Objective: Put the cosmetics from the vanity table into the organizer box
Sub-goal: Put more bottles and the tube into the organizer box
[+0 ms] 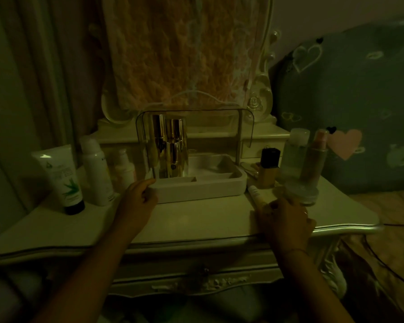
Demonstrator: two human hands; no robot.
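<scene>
A white organizer box (203, 186) with a raised clear lid stands at the middle of the vanity table (196, 220). Gold bottles (173, 150) stand upright in its left compartment. My left hand (138, 201) rests against the box's front left corner, fingers loosely curled, holding nothing. My right hand (286, 217) lies on the table to the right, fingers closing on a small white tube (258, 198) that lies flat. Left of the box stand an aloe tube (61, 178), a white spray can (97, 169) and a small white bottle (124, 166).
Right of the box are a black-capped foundation bottle (267, 167), a clear bottle (295, 152), a pink-capped bottle (315, 157) and a low jar (302, 193). A cloth-draped mirror (184, 54) rises behind. Bedding with hearts (350, 108) lies at the right.
</scene>
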